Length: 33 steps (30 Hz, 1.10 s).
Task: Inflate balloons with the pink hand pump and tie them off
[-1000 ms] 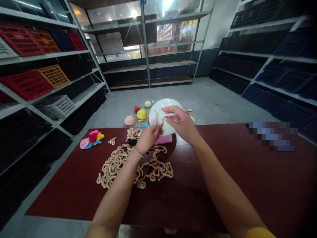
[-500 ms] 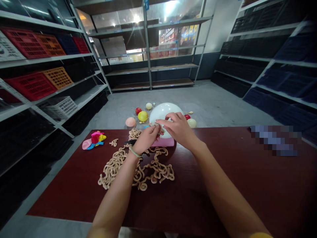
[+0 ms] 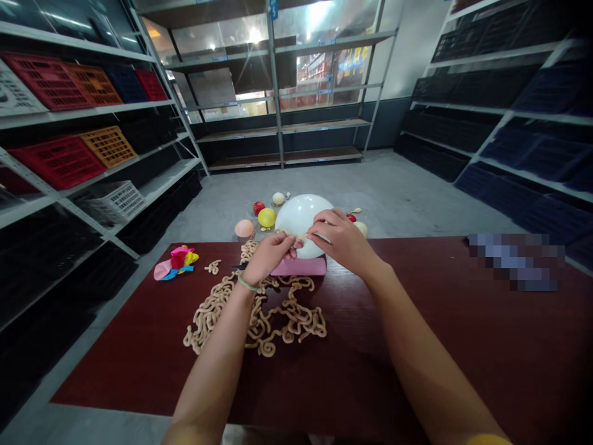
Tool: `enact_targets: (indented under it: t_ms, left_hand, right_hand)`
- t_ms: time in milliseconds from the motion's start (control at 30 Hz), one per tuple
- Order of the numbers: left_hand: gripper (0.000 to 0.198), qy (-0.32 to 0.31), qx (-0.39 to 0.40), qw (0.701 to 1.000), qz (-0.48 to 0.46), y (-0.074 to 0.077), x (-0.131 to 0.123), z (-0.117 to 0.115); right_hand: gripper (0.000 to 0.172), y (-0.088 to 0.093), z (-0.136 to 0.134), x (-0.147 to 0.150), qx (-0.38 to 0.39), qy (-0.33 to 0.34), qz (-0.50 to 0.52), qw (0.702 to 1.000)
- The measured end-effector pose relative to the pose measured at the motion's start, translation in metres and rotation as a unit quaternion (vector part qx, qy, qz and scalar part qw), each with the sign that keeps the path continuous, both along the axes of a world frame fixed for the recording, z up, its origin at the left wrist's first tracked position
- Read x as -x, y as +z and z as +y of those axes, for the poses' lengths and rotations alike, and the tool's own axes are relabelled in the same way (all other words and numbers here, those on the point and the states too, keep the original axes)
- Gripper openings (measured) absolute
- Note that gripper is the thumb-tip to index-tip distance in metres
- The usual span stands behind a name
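Observation:
A large inflated white balloon (image 3: pixel 303 216) is just beyond both hands at the table's far edge. With fingers pinched together, my left hand (image 3: pixel 273 253) grips the balloon by its neck. My right hand (image 3: pixel 340 238) pinches the neck from the other side, its fingertips close to the left ones. Behind and below them a pink cylinder (image 3: pixel 299 267) lies on the table. A tan heap of cord-like curled strands (image 3: pixel 287 315) spreads under my left forearm. The dark pointed tip of an object (image 3: pixel 238 267) shows beside my left wrist; the rest is hidden.
Deflated colored balloons (image 3: pixel 176 262) lie at the left of the dark red table (image 3: pixel 393 371). Small inflated balloons, including a yellow one (image 3: pixel 267 217) and a peach one (image 3: pixel 244 228), rest on the floor beyond. Shelves with crates (image 3: pixel 60 161) flank the area. A blurred item (image 3: pixel 514 262) sits at right.
My right hand has dropped from slightly above and its fingers have closed on the balloon's neck. The left hand and the balloon have shifted a little left, uncovering more of the pink cylinder.

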<state>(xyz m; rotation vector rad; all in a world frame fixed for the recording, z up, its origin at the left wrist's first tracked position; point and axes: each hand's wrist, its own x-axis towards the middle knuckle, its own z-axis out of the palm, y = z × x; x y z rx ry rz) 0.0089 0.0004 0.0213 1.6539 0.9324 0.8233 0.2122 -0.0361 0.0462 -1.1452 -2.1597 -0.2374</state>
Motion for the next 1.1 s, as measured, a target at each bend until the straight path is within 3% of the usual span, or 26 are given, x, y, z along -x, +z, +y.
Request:
enact_targets:
  t_ms: [233,600,867,1100]
  left_hand:
    - [0.027,0.008,0.082,0.995,-0.063,0.001,0.004,0.005]
    - [0.028,-0.004,0.093,0.983,-0.157,0.012,0.007,-0.004]
    - [0.030,-0.016,0.040,0.991,-0.128,0.011,0.005,-0.002]
    - [0.029,-0.066,0.011,0.991,-0.115,0.010,0.002,-0.006]
  right_hand:
    - [0.018,0.002,-0.003,0.005,-0.006,0.003,0.014,1.000]
    - [0.018,0.005,-0.009,0.010,0.011,0.068,0.043,0.997]
    - [0.017,0.004,-0.003,0.005,0.017,0.068,0.169,0.983]
    - [0.014,-0.002,0.001,0.010,-0.023,0.040,0.099,0.994]
